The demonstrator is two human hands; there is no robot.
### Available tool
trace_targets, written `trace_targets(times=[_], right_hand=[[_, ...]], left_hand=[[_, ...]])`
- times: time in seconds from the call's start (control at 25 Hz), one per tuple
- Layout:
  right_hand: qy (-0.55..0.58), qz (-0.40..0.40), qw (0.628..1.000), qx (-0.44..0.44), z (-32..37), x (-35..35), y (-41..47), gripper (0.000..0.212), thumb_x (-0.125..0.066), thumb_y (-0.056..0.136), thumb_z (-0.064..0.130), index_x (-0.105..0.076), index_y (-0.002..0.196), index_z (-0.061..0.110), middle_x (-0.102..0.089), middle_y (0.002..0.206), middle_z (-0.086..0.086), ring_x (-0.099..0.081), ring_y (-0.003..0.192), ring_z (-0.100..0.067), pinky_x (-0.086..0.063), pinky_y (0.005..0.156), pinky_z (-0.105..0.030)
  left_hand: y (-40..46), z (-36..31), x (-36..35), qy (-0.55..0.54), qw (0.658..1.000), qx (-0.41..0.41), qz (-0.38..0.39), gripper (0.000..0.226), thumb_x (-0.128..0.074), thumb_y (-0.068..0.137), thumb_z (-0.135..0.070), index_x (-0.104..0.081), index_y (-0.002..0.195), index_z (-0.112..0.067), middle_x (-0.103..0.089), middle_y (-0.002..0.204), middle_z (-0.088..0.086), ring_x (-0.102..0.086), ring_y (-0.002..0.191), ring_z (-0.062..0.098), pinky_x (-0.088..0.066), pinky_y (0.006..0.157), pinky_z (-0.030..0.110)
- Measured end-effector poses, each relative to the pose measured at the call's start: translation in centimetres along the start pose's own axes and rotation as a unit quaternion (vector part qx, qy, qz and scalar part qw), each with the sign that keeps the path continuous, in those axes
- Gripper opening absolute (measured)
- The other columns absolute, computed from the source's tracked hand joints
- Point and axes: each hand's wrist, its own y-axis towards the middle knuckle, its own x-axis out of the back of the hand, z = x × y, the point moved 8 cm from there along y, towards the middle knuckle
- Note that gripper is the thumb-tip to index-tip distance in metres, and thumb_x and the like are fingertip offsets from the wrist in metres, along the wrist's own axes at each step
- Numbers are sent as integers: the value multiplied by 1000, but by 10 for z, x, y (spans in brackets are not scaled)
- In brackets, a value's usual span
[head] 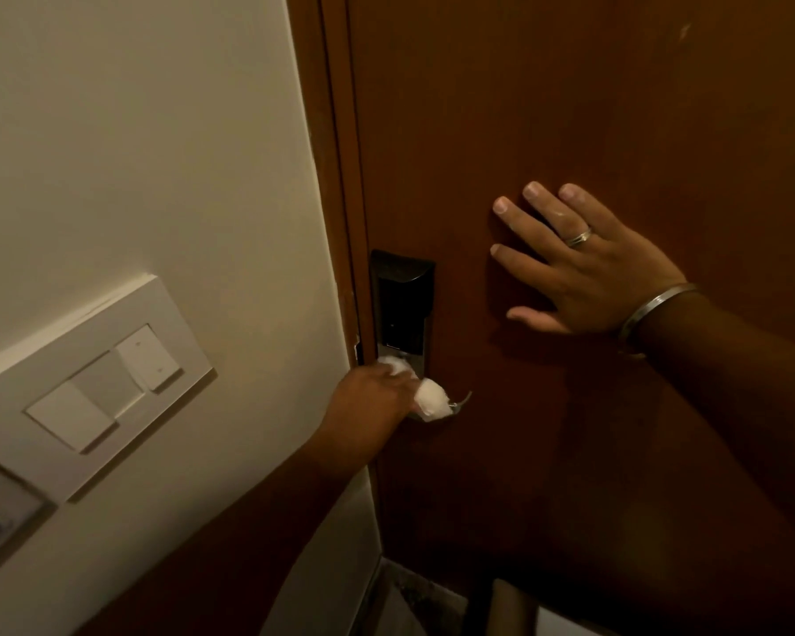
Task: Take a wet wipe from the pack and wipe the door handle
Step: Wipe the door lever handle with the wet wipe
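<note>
**Wet Wipe Applied to Door Handle, Right Hand Braced on Door**

The left hand [372,391] is closed around a white wet wipe [432,399], and its grip presses the bunched wipe onto the door handle [461,403]. The wipe covers most of the lever. Only the metal tip of the handle shows, projecting to the right of the wipe. A second fold of the wipe shows above the knuckles, against the lower end of the lock plate [402,300].

The lock plate is a dark, upright rectangular unit mounted on the brown wooden door [570,107], close to the door's left edge. The handle sits at the bottom of this plate.

The right hand [584,263] lies flat against the door surface, to the right of the lock plate and above the level of the handle. Its grip is wide, with fingers spread, and it holds nothing. A ring [579,236] is worn on one finger and a metal bangle [652,309] circles the wrist. Both forearms are covered by dark sleeves.

The door frame [336,176] runs down the left side of the door. Left of it is a pale wall [134,130] carrying a white switch panel [97,383] with several rocker switches. The wipe pack is not in view.
</note>
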Motion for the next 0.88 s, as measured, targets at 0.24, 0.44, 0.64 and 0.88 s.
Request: trace_targets(times=[0.24,0.44,0.64,0.88], right_hand=[[-8,1,1000,5,1,0,2,75,-32,93,68,-53,137,12,-33,157,-23,-31,145,-45,-25,117,-55],[-23,13,1000,11,2,-4,1,76,-26,93,69,-48,140,13,-29,159,-24,-28,146,-46,-22,119,-55],[-30,22,999,14,2,-4,1,76,-27,93,68,-46,141,13,-27,159,-25,-27,146,-46,-21,120,-55],[-34,20,999,19,4,-5,2,76,-27,92,68,-46,141,13,-27,159,-25,-27,146,-46,-19,119,-56]], left_hand=[[22,-60,-18,41,997,-35,47,20,-67,86,-26,-65,102,-13,-73,92,8,-66,81,23,-49,82,40],[-6,8,11,102,993,-52,9,40,-84,68,-22,-69,104,-18,-73,107,7,-61,108,29,-38,104,51],[24,-46,-15,83,994,-5,74,29,-70,83,-38,-63,101,-17,-72,96,7,-62,92,25,-39,91,43],[-2,-20,-5,48,998,-8,-27,40,-78,75,-25,-61,111,-19,-66,109,9,-60,101,29,-43,91,48]])
